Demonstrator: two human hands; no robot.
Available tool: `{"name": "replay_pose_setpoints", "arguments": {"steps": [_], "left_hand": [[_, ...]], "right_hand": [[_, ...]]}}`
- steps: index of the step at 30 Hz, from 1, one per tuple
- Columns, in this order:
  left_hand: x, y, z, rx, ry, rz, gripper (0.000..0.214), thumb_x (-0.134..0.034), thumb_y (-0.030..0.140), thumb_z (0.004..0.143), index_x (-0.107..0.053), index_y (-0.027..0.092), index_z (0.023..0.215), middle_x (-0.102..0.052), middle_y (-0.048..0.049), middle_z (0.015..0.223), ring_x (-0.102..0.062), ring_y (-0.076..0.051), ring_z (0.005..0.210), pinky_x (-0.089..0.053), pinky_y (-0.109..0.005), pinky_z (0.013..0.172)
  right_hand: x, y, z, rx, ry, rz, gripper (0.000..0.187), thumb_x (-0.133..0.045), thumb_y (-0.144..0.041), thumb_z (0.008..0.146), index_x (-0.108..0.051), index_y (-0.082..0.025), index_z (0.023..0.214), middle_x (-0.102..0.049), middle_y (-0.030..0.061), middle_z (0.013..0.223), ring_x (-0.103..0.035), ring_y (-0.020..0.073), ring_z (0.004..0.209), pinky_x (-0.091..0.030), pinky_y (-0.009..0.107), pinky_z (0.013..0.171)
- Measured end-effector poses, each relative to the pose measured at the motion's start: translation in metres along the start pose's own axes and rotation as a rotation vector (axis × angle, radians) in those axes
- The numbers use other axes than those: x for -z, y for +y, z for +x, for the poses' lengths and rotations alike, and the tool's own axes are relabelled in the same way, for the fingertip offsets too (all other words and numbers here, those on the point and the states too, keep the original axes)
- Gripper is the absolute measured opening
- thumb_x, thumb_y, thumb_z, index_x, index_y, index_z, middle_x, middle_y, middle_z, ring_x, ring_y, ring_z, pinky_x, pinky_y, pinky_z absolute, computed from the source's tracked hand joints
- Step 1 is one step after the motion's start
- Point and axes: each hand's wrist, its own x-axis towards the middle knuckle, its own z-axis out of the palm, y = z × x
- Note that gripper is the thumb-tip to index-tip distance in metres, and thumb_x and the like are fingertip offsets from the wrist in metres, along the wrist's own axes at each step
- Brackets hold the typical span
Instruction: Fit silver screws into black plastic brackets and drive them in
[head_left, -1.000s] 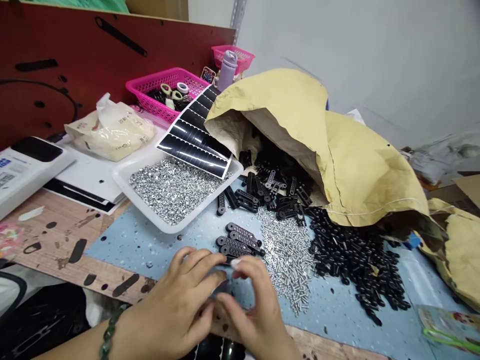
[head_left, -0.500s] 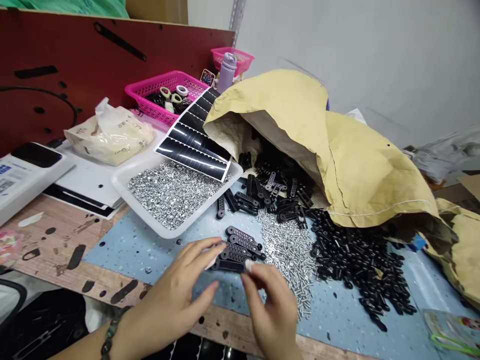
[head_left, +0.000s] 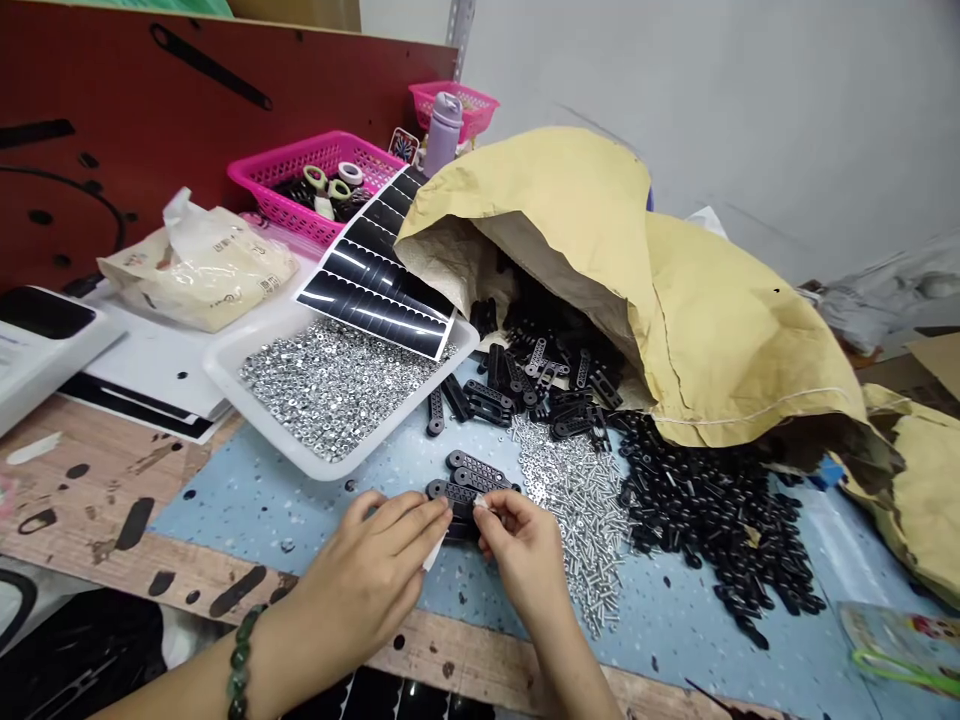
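My left hand (head_left: 367,570) and my right hand (head_left: 525,550) meet over a black perforated bar (head_left: 459,525) at the front of the blue mat. The left fingers grip one side of the bar, and a narrow white strip (head_left: 433,552) hangs below them. My right thumb and fingertips pinch a small white tab (head_left: 480,505) against the bar. Just beyond lie a few similar black bars (head_left: 478,470). Silver screws (head_left: 585,510) are spread to the right of my right hand.
A white tray of silver nuts (head_left: 330,395) stands behind my hands, with black adhesive sheets (head_left: 375,290) on its far rim. A torn yellow sack (head_left: 645,300) spills black parts (head_left: 712,530) across the mat. Pink baskets (head_left: 315,180) and a lilac bottle (head_left: 442,135) stand behind.
My hands have come closer together, and the right fingers now pinch the white tab at the bar. The black bar sits nearer the other bars, and the camera view has shifted slightly.
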Motion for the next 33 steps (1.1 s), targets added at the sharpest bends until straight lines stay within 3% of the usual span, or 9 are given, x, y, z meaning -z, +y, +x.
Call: {"name": "replay_pose_setpoints", "arguments": {"steps": [8, 11, 15, 17, 20, 24, 27, 30, 33], "left_hand": [[-0.007, 0.003, 0.004, 0.039, -0.047, -0.017, 0.055, -0.043, 0.006, 0.084, -0.045, 0.018, 0.137, -0.060, -0.0064, 0.127, -0.052, -0.026, 0.112, -0.025, -0.044, 0.096], [-0.007, 0.003, 0.005, 0.056, -0.042, -0.032, 0.052, -0.043, 0.006, 0.084, -0.048, 0.018, 0.134, -0.060, -0.0074, 0.125, -0.052, -0.028, 0.110, -0.025, -0.046, 0.095], [0.000, 0.002, 0.008, 0.097, -0.035, -0.119, 0.043, -0.048, 0.015, 0.088, -0.051, 0.021, 0.131, -0.060, -0.0062, 0.122, -0.050, -0.027, 0.111, -0.030, -0.045, 0.092], [0.004, 0.003, 0.009, 0.147, -0.005, -0.196, 0.035, -0.050, 0.022, 0.091, -0.056, 0.024, 0.126, -0.060, -0.0050, 0.121, -0.048, -0.026, 0.113, -0.035, -0.043, 0.091], [0.010, 0.007, 0.009, 0.214, 0.041, -0.324, 0.025, -0.044, 0.024, 0.095, -0.067, 0.027, 0.105, -0.061, -0.0021, 0.120, -0.047, -0.025, 0.115, -0.038, -0.044, 0.092], [0.015, 0.016, 0.005, 0.326, 0.050, -0.495, 0.040, -0.032, 0.027, 0.099, -0.070, 0.025, 0.086, -0.060, -0.0014, 0.125, -0.043, -0.025, 0.124, -0.034, -0.049, 0.102], [0.022, 0.022, -0.005, 0.362, 0.014, -0.589, 0.042, -0.031, 0.034, 0.100, -0.071, 0.025, 0.087, -0.059, -0.0010, 0.129, -0.043, -0.026, 0.127, -0.035, -0.048, 0.106], [0.029, 0.033, -0.023, 0.377, -0.028, -0.650, 0.044, -0.028, 0.037, 0.100, -0.071, 0.028, 0.101, -0.057, 0.0004, 0.131, -0.049, -0.026, 0.123, -0.039, -0.045, 0.105], [0.026, 0.049, -0.049, 0.310, -0.176, -0.661, 0.039, -0.030, 0.037, 0.099, -0.066, 0.034, 0.115, -0.056, 0.0025, 0.133, -0.052, -0.025, 0.121, -0.042, -0.040, 0.104]], "right_hand": [[0.002, -0.015, 0.002, 0.095, 0.027, -0.304, 0.004, -0.058, -0.022, 0.073, -0.056, -0.019, 0.072, -0.058, -0.0017, 0.060, -0.052, 0.0121, 0.050, -0.040, 0.022, 0.048], [0.008, -0.016, 0.004, 0.119, 0.044, -0.414, 0.018, -0.063, -0.021, 0.071, -0.048, -0.022, 0.081, -0.053, -0.0063, 0.056, -0.051, 0.0120, 0.046, -0.037, 0.021, 0.046], [0.019, -0.013, -0.004, 0.163, 0.142, -0.623, 0.034, -0.071, -0.039, 0.070, -0.048, -0.022, 0.088, -0.051, -0.0053, 0.060, -0.046, 0.0128, 0.045, -0.031, 0.023, 0.043], [0.023, -0.011, -0.015, 0.237, 0.197, -0.572, 0.032, -0.067, -0.043, 0.077, -0.050, -0.021, 0.092, -0.052, -0.0027, 0.067, -0.048, 0.0125, 0.049, -0.034, 0.023, 0.045], [0.024, -0.010, -0.036, 0.346, 0.159, -0.331, 0.016, -0.053, -0.035, 0.088, -0.054, -0.020, 0.093, -0.052, 0.0010, 0.078, -0.052, 0.0124, 0.060, -0.043, 0.023, 0.054], [0.019, -0.010, -0.059, 0.326, 0.087, 0.006, 0.020, -0.054, -0.037, 0.087, -0.060, -0.019, 0.082, -0.051, 0.0055, 0.093, -0.055, 0.0145, 0.075, -0.046, 0.023, 0.056], [0.017, -0.007, -0.070, 0.267, 0.101, 0.143, 0.031, -0.059, -0.040, 0.084, -0.055, -0.018, 0.063, -0.050, 0.0047, 0.087, -0.053, 0.0149, 0.074, -0.043, 0.023, 0.054], [0.024, 0.006, -0.089, 0.246, 0.179, 0.185, 0.038, -0.055, -0.034, 0.087, -0.049, -0.018, 0.054, -0.050, 0.0025, 0.079, -0.051, 0.0136, 0.070, -0.042, 0.025, 0.060], [0.038, 0.033, -0.122, 0.205, 0.221, 0.218, 0.045, -0.048, -0.036, 0.092, -0.048, -0.018, 0.051, -0.053, 0.0026, 0.073, -0.052, 0.0141, 0.069, -0.043, 0.027, 0.065]]}}
